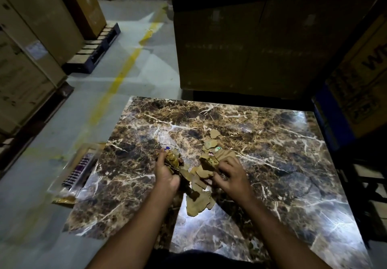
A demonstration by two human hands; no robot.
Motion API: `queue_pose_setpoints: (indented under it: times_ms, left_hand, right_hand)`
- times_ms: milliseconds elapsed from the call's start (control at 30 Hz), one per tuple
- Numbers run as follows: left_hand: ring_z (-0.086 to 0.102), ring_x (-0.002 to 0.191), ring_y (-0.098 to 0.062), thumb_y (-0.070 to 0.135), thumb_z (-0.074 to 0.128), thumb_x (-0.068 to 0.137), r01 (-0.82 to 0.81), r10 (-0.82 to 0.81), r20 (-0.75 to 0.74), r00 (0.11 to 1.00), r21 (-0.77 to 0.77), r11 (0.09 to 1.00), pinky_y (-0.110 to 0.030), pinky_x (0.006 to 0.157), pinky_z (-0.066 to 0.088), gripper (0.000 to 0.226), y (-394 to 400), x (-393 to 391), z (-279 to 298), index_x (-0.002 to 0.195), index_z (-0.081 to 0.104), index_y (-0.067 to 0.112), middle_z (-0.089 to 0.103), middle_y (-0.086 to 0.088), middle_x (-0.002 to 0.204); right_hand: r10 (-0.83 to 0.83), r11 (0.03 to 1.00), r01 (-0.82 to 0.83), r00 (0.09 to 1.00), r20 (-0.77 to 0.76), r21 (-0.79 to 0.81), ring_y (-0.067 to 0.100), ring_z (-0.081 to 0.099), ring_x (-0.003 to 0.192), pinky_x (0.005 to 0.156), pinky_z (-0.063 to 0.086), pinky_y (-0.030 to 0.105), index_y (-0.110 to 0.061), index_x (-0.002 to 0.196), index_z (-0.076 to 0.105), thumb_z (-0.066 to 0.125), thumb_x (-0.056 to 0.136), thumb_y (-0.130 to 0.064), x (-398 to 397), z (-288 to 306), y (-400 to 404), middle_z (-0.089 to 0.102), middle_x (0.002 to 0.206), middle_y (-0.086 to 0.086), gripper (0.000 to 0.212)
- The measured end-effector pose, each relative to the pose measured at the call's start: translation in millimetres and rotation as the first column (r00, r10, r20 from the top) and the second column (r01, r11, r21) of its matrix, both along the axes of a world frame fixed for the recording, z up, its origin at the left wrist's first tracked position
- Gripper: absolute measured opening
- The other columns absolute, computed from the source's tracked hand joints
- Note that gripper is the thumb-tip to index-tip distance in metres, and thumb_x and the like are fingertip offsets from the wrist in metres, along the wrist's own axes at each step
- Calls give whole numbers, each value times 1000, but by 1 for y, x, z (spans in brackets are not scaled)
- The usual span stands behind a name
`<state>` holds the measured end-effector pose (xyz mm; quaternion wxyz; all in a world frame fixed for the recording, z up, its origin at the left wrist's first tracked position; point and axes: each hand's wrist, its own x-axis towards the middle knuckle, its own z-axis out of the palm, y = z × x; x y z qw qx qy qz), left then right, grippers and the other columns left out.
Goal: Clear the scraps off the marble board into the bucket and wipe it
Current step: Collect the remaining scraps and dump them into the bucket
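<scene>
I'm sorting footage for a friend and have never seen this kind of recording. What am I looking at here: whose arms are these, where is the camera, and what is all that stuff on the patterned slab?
There is no machine: a person works with two bare hands, and the single camera sits on their head, looking forward and down, so both arms enter from the bottom. The dim place looks like a warehouse, with stacked cardboard boxes on pallets. The slab is a brown veined marble board. On it lie torn brown cardboard scraps. The left hand has a grip on a crumpled bunch of scraps; the right hand curls around more scraps at the pile. Beside the board's left edge stands a blurred clear container, possibly the bucket, though I cannot tell.
</scene>
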<state>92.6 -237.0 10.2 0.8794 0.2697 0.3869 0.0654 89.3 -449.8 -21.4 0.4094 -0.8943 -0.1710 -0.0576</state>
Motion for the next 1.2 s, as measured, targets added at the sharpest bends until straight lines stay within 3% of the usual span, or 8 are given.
queue_pose_setpoints:
  times_ms: [133, 300, 467, 600, 667, 767, 967, 1200]
  left_hand:
    - [66, 69, -26, 40, 67, 86, 7, -9, -33, 999, -68, 998, -36, 69, 56, 26, -21, 13, 12, 88, 67, 14, 67, -7, 76]
    - [61, 51, -19, 43, 57, 92, 43, -41, 28, 999, -69, 997, -23, 47, 52, 33, -39, 21, 39, 77, 60, 14, 58, -2, 66]
    - [66, 55, -21, 37, 50, 97, 103, -80, 190, 979, -119, 987, -25, 51, 55, 46, -49, 13, 52, 68, 71, 9, 65, -9, 70]
    - [69, 83, -27, 23, 74, 70, 44, -33, 284, 958, -31, 999, -31, 66, 59, 12, -57, 1, 57, 76, 79, 14, 69, -14, 96]
    - [67, 96, -33, 25, 82, 55, 23, -27, 255, 967, 19, 1000, -34, 72, 59, 46, -59, -1, 56, 97, 76, 9, 67, -20, 113]
    - [69, 96, -31, 27, 82, 54, -14, -29, 305, 952, 141, 990, -34, 76, 58, 77, -54, -5, 66, 123, 61, 1, 65, -22, 119]
    - [67, 101, -33, 33, 80, 54, -190, 108, 368, 923, 195, 962, -43, 92, 53, 66, -24, -34, 82, 113, 68, 6, 72, -16, 107]
    - [69, 97, -31, 34, 78, 54, -425, 316, 399, 861, 223, 877, -39, 87, 54, 64, 39, -91, 94, 112, 68, 8, 72, -15, 107]
  right_hand:
    - [-93, 990, 85, 993, 72, 111, 6, 50, 115, 93, 45, 35, -20, 84, 65, 67, 79, -22, -17, 38, 45, 62, 122, -12, 5]
    - [-233, 876, 234, 971, -54, 422, -19, 47, 115, 95, 38, 5, -7, 84, 65, 62, 76, -5, -33, 65, 97, 62, 119, -13, 9]
    - [-277, 792, 277, 957, -83, 544, 8, 57, 81, 67, 45, 30, -21, 91, 53, 56, 77, -16, -24, 84, 98, 59, 87, -8, 15]
    - [-211, 798, 221, 974, -83, 561, -18, 52, 110, 88, 40, 4, -32, 120, 68, 53, 86, -14, -11, 99, 90, 60, 116, -14, 41]
    - [-161, 796, 194, 981, -109, 573, -25, 44, 115, 91, 36, 0, -39, 114, 68, 50, 87, -21, -9, 102, 89, 56, 123, -18, 37]
    - [-122, 760, 170, 985, -120, 628, -17, 44, 127, 100, 40, 8, -46, 108, 69, 48, 91, -45, -11, 104, 93, 53, 132, -27, 28]
    - [-3, 721, 36, 999, -49, 692, 8, 64, 112, 92, 50, 28, -27, 100, 74, 53, 96, -44, -25, 118, 131, 72, 107, -10, 28]
    - [239, 705, -169, 971, -7, 689, -2, 57, 122, 100, 48, 19, -45, 127, 56, 54, 98, -40, -71, 135, 195, 61, 127, -31, 30]
